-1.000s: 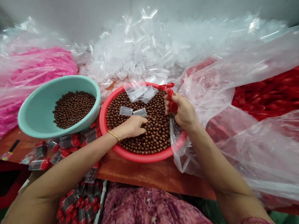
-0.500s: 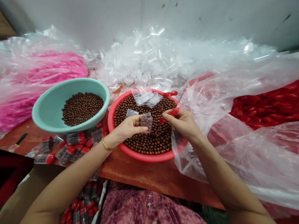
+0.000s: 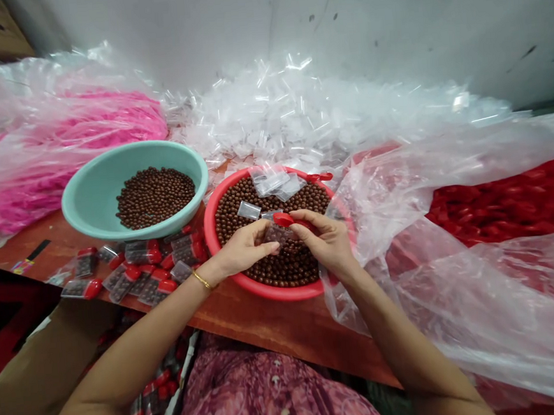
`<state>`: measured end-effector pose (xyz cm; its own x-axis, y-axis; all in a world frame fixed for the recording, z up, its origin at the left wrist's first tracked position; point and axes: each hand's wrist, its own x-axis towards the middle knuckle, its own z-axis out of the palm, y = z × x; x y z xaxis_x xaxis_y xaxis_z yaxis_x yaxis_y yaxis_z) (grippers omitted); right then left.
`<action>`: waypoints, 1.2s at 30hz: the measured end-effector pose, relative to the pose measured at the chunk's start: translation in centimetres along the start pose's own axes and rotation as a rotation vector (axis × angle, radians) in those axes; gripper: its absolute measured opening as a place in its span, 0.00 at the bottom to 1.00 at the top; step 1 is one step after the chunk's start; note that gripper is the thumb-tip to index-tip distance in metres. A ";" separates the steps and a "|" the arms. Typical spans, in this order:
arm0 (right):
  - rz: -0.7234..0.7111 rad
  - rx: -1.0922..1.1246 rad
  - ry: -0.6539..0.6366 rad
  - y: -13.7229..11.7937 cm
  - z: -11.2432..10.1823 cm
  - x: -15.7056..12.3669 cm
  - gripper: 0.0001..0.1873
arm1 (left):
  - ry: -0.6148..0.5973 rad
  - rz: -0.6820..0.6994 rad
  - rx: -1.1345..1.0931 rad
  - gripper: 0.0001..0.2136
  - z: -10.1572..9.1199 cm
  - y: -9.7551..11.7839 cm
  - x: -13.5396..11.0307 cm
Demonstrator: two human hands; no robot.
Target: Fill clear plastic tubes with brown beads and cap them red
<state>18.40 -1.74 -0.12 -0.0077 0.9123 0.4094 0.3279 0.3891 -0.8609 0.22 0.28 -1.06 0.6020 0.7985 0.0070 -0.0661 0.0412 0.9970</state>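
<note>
Over the red basin [image 3: 264,291], my left hand [image 3: 246,248] is closed on a small clear plastic box [image 3: 281,234] with brown balls inside. Between the fingertips of my right hand [image 3: 325,239] is a red plastic cap [image 3: 284,219], held at the top of the box. Whether the cap is seated on it I cannot tell. Brown balls [image 3: 277,268] fill the basin under both hands. Several clear empty boxes [image 3: 275,183] lie on the balls at the back, beside another red cap [image 3: 319,177] near the rim.
A teal basin [image 3: 85,210] with brown balls stands at left. Filled red-capped boxes [image 3: 141,253] lie in front of it, and more sit in a carton [image 3: 150,396] below. Clear boxes [image 3: 289,117] are heaped behind. Bags hold pink pieces [image 3: 121,120] and red caps [image 3: 511,202].
My right hand has moved left with the red cap, bringing it to the top of the clear box. My left hand still holds the box, in nearly the same place.
</note>
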 end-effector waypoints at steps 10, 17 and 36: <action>-0.577 -0.494 -0.061 -0.6 -0.1 -1.5 0.24 | 0.042 -0.014 0.088 0.11 0.3 0.9 -0.7; -0.525 -0.485 -0.087 -1.0 -0.7 -2.2 0.23 | -0.003 0.028 0.140 0.10 0.3 0.8 -1.0; -0.514 -0.599 -0.296 -1.8 -1.2 -3.2 0.31 | 0.120 0.053 0.601 0.08 0.6 1.4 -1.5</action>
<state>18.93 -5.50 0.50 -0.5132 0.6683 0.5386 0.6608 0.7081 -0.2489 -0.33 -1.23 0.33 0.5140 0.8537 0.0838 0.3877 -0.3184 0.8650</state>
